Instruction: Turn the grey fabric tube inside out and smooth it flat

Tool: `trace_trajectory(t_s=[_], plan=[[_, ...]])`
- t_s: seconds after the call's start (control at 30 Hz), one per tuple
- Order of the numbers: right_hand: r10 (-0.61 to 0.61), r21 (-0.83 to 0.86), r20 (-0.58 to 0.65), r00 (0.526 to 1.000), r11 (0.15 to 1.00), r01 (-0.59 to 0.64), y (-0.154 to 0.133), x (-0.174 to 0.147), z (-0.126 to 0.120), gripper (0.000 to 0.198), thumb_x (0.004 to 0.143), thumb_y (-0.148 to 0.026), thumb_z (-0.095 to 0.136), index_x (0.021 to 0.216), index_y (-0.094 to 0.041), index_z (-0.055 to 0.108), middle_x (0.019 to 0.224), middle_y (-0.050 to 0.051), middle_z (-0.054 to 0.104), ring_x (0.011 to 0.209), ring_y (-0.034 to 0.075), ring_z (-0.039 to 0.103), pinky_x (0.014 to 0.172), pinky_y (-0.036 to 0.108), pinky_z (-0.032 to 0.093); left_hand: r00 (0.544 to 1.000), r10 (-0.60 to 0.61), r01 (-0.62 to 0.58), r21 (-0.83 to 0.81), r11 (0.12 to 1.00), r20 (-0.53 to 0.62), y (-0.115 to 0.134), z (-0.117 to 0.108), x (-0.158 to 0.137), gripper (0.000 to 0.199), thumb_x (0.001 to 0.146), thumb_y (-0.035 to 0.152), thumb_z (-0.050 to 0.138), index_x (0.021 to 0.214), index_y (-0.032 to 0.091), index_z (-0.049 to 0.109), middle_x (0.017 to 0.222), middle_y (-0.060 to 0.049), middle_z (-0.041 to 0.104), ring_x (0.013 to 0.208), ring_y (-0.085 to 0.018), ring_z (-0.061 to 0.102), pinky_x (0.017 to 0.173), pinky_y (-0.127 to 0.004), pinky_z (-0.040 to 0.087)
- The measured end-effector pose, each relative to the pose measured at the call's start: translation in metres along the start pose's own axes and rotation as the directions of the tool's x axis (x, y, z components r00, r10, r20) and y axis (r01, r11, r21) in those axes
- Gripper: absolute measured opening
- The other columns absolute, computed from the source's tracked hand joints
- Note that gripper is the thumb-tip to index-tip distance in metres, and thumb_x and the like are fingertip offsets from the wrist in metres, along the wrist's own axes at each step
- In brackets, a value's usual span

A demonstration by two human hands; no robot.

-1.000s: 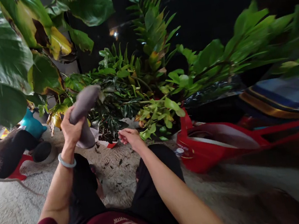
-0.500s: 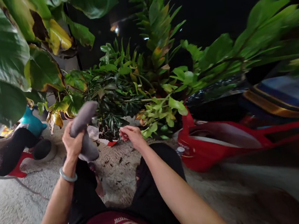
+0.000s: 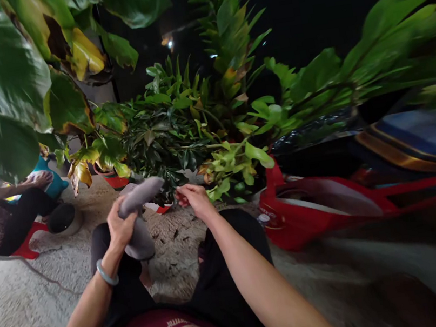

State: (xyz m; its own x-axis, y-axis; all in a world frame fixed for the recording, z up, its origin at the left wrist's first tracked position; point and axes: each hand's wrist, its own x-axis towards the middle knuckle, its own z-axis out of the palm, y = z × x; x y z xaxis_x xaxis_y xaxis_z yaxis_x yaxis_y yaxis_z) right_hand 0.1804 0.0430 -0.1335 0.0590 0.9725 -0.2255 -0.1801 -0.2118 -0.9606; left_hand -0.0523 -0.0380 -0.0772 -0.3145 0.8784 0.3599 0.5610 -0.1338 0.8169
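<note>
My left hand grips a soft, matte grey fabric-like piece, two rounded lobes bulging above and below my thumb. My right hand is just right of its upper tip, fingertips pinched together; whether something thin sits between them I cannot tell. Glossy dark leaves crowd beyond both hands, rough gritty ground lies beneath, and a smooth red bag gapes right of my right hand

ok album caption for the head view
Left hand grips a bent grey fabric-like object; curled right hand near leafy green plants.
</note>
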Motion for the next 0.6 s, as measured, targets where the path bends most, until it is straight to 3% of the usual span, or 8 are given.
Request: trace_trajectory(t_s=[0.13, 0.23, 0.33, 0.4, 0.47, 0.53, 0.6], plan=[[-0.028, 0.046, 0.031, 0.999, 0.999, 0.026, 0.000, -0.002, 0.002, 0.036, 0.061, -0.053, 0.078, 0.067, -0.019, 0.067, 0.058, 0.001, 0.068, 0.043, 0.012, 0.056, 0.040, 0.022, 0.039, 0.949, 0.091, -0.087, 0.027, 0.996, -0.303, 0.036, -0.019, 0.067, 0.048, 0.075, 0.028, 0.073, 0.122, 0.024, 0.066, 0.117, -0.003, 0.072, 0.113, -0.026, 0.067, 0.106, -0.040, 0.053], [-0.007, 0.049, 0.005, 1.000, 0.999, 0.007, -0.001, -0.003, 0.005, 0.034, 0.060, -0.051, 0.077, 0.064, -0.020, 0.066, 0.057, 0.001, 0.068, 0.043, 0.012, 0.056, 0.040, 0.022, 0.039, 0.959, 0.088, -0.078, 0.049, 0.996, -0.268, 0.034, -0.011, 0.100, 0.050, 0.073, 0.026, 0.073, 0.122, 0.021, 0.066, 0.118, -0.005, 0.072, 0.113, -0.024, 0.067, 0.104, -0.037, 0.053], [0.020, 0.021, -0.016, 1.000, 1.000, -0.020, 0.000, -0.002, 0.005, 0.028, 0.063, -0.047, 0.074, 0.062, -0.021, 0.066, 0.056, 0.001, 0.068, 0.044, 0.013, 0.056, 0.040, 0.023, 0.040, 1.000, 0.012, -0.012, 0.053, 0.999, 0.002, 0.013, 0.009, 0.071, 0.049, 0.069, 0.024, 0.073, 0.118, 0.019, 0.068, 0.114, -0.006, 0.074, 0.110, -0.026, 0.069, 0.104, -0.042, 0.053], [0.042, -0.003, -0.029, 0.999, 0.999, -0.042, 0.000, 0.000, 0.003, 0.025, 0.064, -0.044, 0.074, 0.060, -0.021, 0.066, 0.054, 0.001, 0.067, 0.043, 0.013, 0.054, 0.039, 0.023, 0.038, 0.973, -0.018, 0.006, 0.053, 0.999, 0.228, 0.001, 0.019, 0.030, 0.047, 0.067, 0.021, 0.074, 0.114, 0.020, 0.070, 0.112, -0.005, 0.076, 0.108, -0.027, 0.070, 0.105, -0.044, 0.053], [0.054, -0.018, -0.034, 0.998, 0.998, -0.054, 0.001, 0.001, 0.000, 0.026, 0.063, -0.044, 0.074, 0.058, -0.020, 0.064, 0.051, 0.000, 0.064, 0.041, 0.012, 0.051, 0.039, 0.023, 0.035, 0.939, -0.038, 0.029, 0.030, 0.999, 0.343, 0.000, 0.019, -0.002, 0.044, 0.067, 0.017, 0.072, 0.111, 0.022, 0.072, 0.109, -0.003, 0.077, 0.106, -0.026, 0.071, 0.103, -0.043, 0.054], [0.041, -0.016, -0.010, 0.999, 0.999, -0.041, 0.001, 0.002, -0.002, 0.029, 0.062, -0.046, 0.076, 0.057, -0.020, 0.064, 0.052, 0.000, 0.064, 0.042, 0.012, 0.051, 0.039, 0.023, 0.034, 0.961, -0.015, 0.014, 0.005, 1.000, 0.276, 0.012, 0.014, -0.010, 0.045, 0.070, 0.016, 0.070, 0.114, 0.022, 0.071, 0.111, -0.002, 0.076, 0.107, -0.026, 0.071, 0.103, -0.042, 0.055], [-0.009, 0.009, 0.027, 1.000, 1.000, 0.009, 0.001, 0.003, -0.002, 0.032, 0.062, -0.049, 0.077, 0.059, -0.020, 0.065, 0.057, 0.001, 0.067, 0.047, 0.012, 0.056, 0.041, 0.022, 0.035, 0.994, 0.058, -0.058, -0.007, 0.998, 0.090, 0.033, 0.009, 0.010, 0.048, 0.073, 0.017, 0.071, 0.120, 0.022, 0.068, 0.117, -0.003, 0.074, 0.112, -0.026, 0.069, 0.105, -0.041, 0.054]])
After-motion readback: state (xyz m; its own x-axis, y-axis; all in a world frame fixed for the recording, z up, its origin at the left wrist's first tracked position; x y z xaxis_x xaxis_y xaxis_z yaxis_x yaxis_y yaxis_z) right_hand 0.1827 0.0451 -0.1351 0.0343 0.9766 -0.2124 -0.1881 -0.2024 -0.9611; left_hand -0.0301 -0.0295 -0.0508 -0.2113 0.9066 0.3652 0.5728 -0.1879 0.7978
